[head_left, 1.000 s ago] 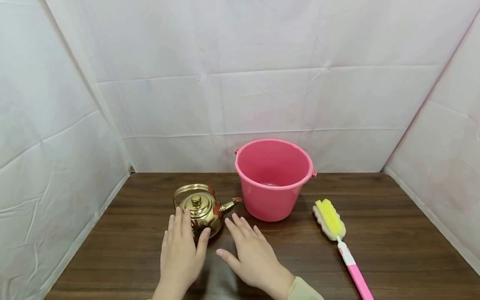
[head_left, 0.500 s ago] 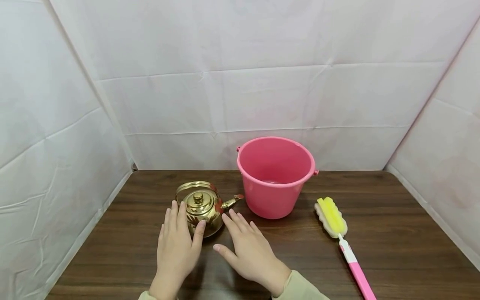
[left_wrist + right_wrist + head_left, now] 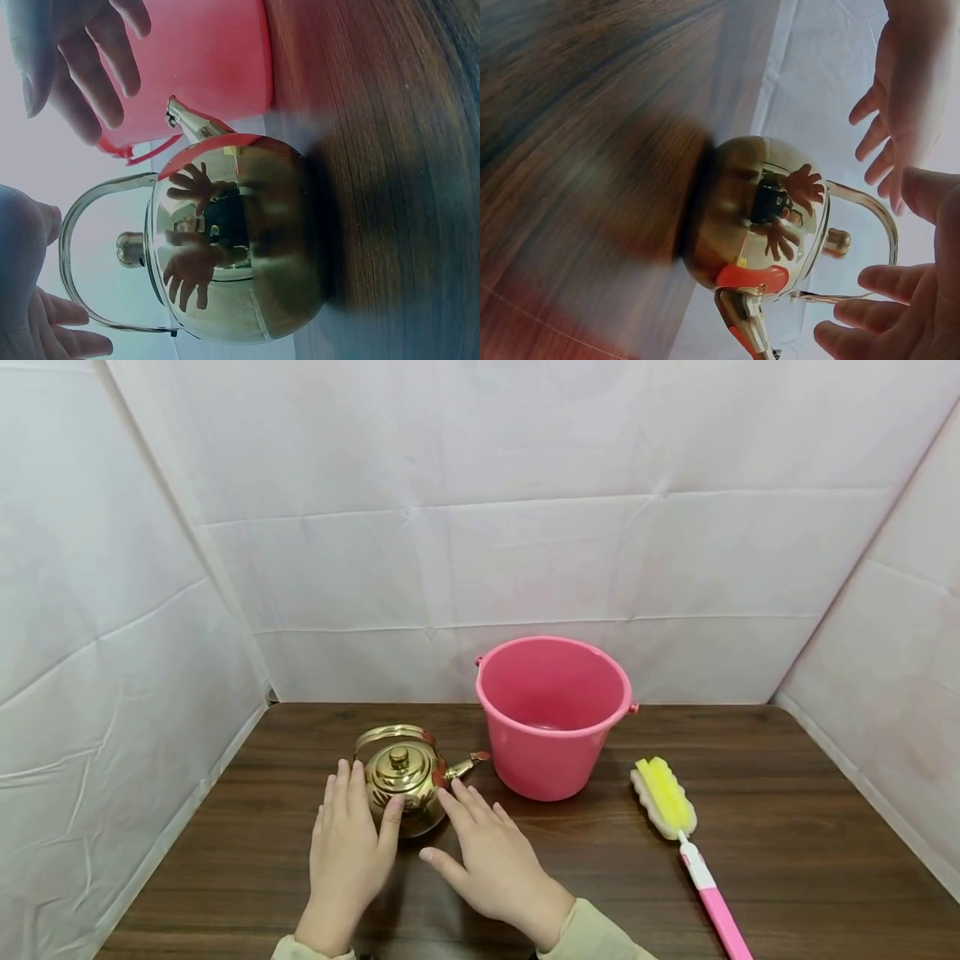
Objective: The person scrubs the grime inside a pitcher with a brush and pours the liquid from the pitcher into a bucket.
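Observation:
A shiny gold kettle (image 3: 420,793) with a lid, an arched top handle and a spout stands upright on the dark wooden table (image 3: 270,860). Its spout points right. My left hand (image 3: 347,839) is held flat with straight fingers at the kettle's near left side, overlapping it in the head view. On the near right, my right hand (image 3: 491,864) has its fingers extended and its thumb spread. Both wrist views show space between the hands and the kettle body (image 3: 247,255), which mirrors them. Neither hand holds anything.
Behind and right of the kettle stands a pink bucket (image 3: 543,764), just beyond the spout tip. A sponge brush (image 3: 666,797) with a pink and white handle lies on the right. White cloth (image 3: 480,560) hangs around the table's back and sides.
Both hands have drifted slightly left relative to the kettle, fingers still straight. The head view has shifted a little; kettle, bucket and brush keep their places on the table.

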### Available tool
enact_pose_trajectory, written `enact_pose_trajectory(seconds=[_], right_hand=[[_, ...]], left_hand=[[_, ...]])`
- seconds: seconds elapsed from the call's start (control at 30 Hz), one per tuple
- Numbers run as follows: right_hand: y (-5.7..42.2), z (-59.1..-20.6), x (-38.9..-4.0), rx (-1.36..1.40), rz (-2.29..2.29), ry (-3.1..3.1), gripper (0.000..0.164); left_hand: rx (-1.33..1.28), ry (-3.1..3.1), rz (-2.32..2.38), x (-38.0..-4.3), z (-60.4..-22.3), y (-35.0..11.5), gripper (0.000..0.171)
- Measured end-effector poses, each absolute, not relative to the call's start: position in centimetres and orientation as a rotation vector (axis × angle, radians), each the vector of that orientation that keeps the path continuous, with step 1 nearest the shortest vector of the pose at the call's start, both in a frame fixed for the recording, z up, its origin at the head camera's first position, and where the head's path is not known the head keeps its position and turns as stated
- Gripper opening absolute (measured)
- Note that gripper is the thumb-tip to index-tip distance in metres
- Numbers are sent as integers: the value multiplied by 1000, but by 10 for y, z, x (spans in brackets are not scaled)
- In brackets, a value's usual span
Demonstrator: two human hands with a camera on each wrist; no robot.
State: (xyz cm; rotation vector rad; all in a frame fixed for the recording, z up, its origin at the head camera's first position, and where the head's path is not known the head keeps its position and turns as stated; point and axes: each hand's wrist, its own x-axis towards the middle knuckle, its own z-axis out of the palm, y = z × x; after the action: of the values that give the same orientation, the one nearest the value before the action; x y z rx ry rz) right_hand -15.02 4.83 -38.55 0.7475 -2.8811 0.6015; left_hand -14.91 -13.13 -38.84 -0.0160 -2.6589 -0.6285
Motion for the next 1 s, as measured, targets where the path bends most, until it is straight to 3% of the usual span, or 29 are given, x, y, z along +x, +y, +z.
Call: enact_pose_trajectory(seconds=[1.0], right_hand=[[37,-384,-160,797,619,-2867,68]], left_hand=[[-124,-2508,-911,-177,-391,-154,57]])
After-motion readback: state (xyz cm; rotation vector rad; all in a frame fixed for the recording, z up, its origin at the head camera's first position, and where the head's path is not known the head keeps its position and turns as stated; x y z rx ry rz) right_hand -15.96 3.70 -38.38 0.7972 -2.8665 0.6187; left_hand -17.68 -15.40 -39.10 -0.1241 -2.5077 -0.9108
